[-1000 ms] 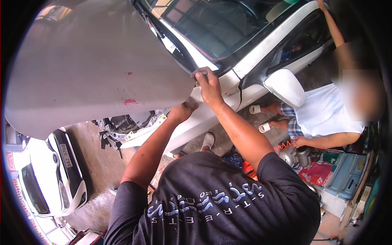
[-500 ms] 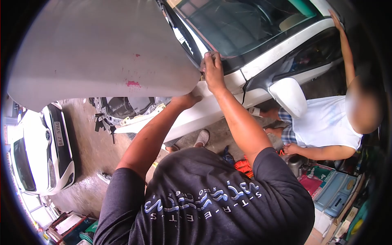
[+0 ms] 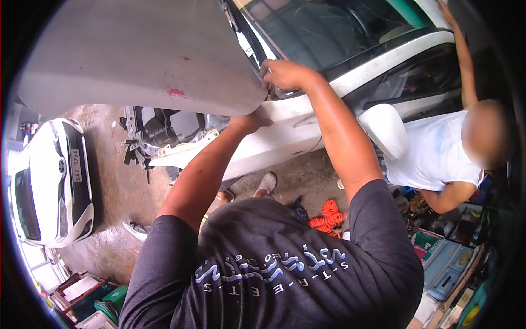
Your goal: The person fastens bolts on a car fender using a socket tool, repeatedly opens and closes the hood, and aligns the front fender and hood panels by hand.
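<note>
Seemingly for steadying, the left hand touches the broad grey metal hood, its openness unclear. The right hand half-curls at the right corner, grip unclear.

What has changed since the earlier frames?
The right hand has shifted along the edge of the hood toward the windshield, its wrist turned sideways. The co-worker's lowered hand has gone from sight. The left hand stays at the hood's corner.

Another white car, orange coiled hose
</note>
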Motion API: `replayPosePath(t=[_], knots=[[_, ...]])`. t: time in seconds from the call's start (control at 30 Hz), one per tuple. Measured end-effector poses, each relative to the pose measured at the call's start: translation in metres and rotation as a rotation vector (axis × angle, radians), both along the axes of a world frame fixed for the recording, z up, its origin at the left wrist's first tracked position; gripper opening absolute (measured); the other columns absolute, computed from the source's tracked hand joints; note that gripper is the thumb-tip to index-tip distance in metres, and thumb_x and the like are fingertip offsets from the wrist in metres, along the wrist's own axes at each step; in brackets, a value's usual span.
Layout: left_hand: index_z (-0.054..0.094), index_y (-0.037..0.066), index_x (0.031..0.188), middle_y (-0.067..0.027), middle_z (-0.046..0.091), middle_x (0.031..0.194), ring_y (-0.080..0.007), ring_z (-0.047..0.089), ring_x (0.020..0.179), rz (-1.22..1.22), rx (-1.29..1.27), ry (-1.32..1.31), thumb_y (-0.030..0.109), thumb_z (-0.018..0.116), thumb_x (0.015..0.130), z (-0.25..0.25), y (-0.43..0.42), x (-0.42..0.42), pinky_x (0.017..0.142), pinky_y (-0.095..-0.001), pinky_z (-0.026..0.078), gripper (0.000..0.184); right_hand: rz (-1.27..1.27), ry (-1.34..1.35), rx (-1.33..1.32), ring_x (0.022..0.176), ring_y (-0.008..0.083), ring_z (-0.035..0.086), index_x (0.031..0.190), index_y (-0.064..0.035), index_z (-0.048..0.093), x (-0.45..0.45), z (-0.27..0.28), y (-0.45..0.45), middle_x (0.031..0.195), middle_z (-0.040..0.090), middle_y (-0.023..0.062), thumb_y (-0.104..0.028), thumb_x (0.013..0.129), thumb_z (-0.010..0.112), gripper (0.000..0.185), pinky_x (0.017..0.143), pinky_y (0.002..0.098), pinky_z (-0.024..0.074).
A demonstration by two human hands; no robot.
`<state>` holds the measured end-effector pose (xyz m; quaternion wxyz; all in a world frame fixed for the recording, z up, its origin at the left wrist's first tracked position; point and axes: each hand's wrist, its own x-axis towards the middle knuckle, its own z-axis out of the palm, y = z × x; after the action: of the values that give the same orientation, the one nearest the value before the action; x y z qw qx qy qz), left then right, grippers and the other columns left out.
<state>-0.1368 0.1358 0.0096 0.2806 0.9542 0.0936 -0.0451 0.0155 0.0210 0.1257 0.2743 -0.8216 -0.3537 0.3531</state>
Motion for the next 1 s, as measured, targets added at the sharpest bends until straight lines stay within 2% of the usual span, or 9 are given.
replayPosePath(t=[0.23,0.33,0.43,0.6,0.7,0.77,0.8,0.87,1.0], knots=[[0.047,0.003,0.153,-0.0202,0.055,0.149,-0.0352,0.054,0.138,0.111,-0.222,-0.047,0.035,0.1,0.071,-0.002,-0.006,-0.011,0.118,-0.0435,0.043,0.103,0.128,-0.005,-0.049,0.08,0.0276,0.075,0.125,0.0056,0.057,-0.001,-0.003,0.008,0.097,0.07,0.0168,-0.002,0.1,0.047,0.028,0.075,0.0392,0.0615],[0.047,0.005,0.153,-0.02,0.054,0.15,-0.0351,0.052,0.139,0.095,-0.122,-0.005,0.032,0.1,0.07,-0.006,-0.005,-0.005,0.118,-0.0436,0.042,0.103,0.15,-0.011,0.027,0.076,0.0253,0.073,0.125,0.0053,0.057,-0.007,-0.009,0.0,0.095,0.069,0.0161,-0.007,0.103,0.05,0.026,0.074,0.0386,0.0615],[0.047,0.006,0.154,-0.0192,0.053,0.152,-0.0352,0.051,0.141,0.006,-0.157,0.02,0.032,0.1,0.069,0.0,-0.001,-0.001,0.119,-0.0434,0.041,0.103,-0.213,0.021,0.368,0.068,0.0182,0.068,0.12,0.0008,0.06,-0.019,-0.027,-0.012,0.087,0.067,0.0109,-0.021,0.109,0.056,0.025,0.067,0.0339,0.0565],[0.049,0.008,0.154,-0.0185,0.056,0.15,-0.0357,0.052,0.139,0.043,-0.359,0.097,0.032,0.101,0.069,0.015,0.002,0.002,0.118,-0.0434,0.042,0.103,-0.279,0.128,0.449,0.065,0.0174,0.062,0.113,-0.0002,0.061,-0.016,-0.057,-0.009,0.084,0.065,0.0094,-0.025,0.108,0.057,0.026,0.065,0.0353,0.0537],[0.05,0.007,0.153,-0.0189,0.059,0.147,-0.0355,0.054,0.137,0.082,-0.256,0.105,0.031,0.101,0.068,0.011,-0.005,0.001,0.117,-0.0432,0.043,0.102,-0.143,-0.137,0.351,0.069,0.0191,0.062,0.113,-0.0008,0.061,-0.014,-0.048,-0.002,0.083,0.064,0.0098,-0.023,0.106,0.056,0.024,0.066,0.0372,0.0534],[0.05,0.006,0.153,-0.0193,0.06,0.145,-0.0353,0.055,0.136,0.1,-0.146,0.057,0.031,0.101,0.068,0.008,-0.008,0.0,0.116,-0.0431,0.044,0.102,-0.058,-0.102,0.27,0.112,0.0385,0.068,0.121,-0.0003,0.065,-0.011,-0.039,-0.004,0.114,0.074,0.0244,-0.02,0.102,0.054,0.029,0.101,0.0449,0.0511],[0.05,0.005,0.152,-0.0193,0.059,0.145,-0.0351,0.055,0.135,0.137,-0.152,0.06,0.031,0.101,0.068,0.006,-0.011,-0.004,0.115,-0.043,0.045,0.101,-0.058,-0.1,0.266,0.112,0.0385,0.068,0.121,-0.0003,0.065,-0.011,-0.037,-0.005,0.114,0.074,0.0244,-0.02,0.102,0.054,0.029,0.101,0.0449,0.0511],[0.051,0.005,0.152,-0.0194,0.059,0.144,-0.0348,0.056,0.135,0.176,-0.16,0.053,0.031,0.101,0.068,0.001,-0.011,-0.001,0.114,-0.0428,0.046,0.101,0.176,-0.087,0.24,0.073,0.0215,0.062,0.115,-0.0019,0.064,-0.002,-0.026,-0.003,0.083,0.065,0.01,-0.015,0.101,0.051,0.023,0.071,0.0372,0.0529],[0.05,0.004,0.152,-0.0186,0.059,0.144,-0.0344,0.056,0.134,0.152,-0.256,0.076,0.031,0.101,0.068,-0.005,-0.001,0.001,0.113,-0.042,0.046,0.102,0.308,-0.029,0.108,0.074,0.0208,0.062,0.116,-0.0015,0.065,0.015,-0.016,0.0,0.083,0.065,0.01,-0.015,0.1,0.052,0.025,0.072,0.0359,0.0531]])
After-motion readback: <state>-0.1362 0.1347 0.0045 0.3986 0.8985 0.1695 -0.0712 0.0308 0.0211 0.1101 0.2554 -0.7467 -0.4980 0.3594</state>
